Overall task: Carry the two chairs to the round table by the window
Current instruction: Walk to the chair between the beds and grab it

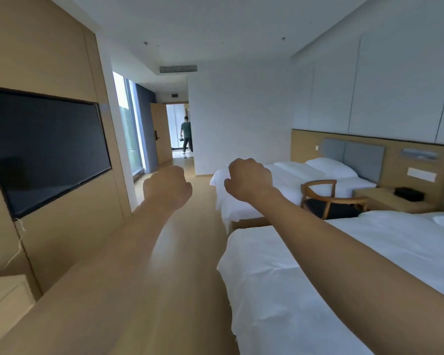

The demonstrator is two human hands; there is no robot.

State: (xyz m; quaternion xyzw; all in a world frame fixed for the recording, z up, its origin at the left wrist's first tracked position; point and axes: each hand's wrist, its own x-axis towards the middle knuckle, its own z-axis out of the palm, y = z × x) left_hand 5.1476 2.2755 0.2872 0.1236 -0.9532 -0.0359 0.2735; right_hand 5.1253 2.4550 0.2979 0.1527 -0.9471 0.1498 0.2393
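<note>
One wooden chair (330, 198) with curved armrests and a dark seat stands in the gap between the two beds, on the right. A second chair and the round table are out of sight. My left hand (167, 187) and my right hand (250, 179) are stretched out in front of me at chest height, both curled into fists with nothing in them. The chair is to the right of my right hand and farther away. A tall window (128, 134) shows at the far left of the room.
The near bed (331, 278) and far bed (280, 185) fill the right side. A wall panel with a dark TV (44, 149) lines the left. A wooden-floor aisle (198, 226) runs between them. A person (187, 134) walks in the far doorway. A nightstand (392, 199) sits beside the chair.
</note>
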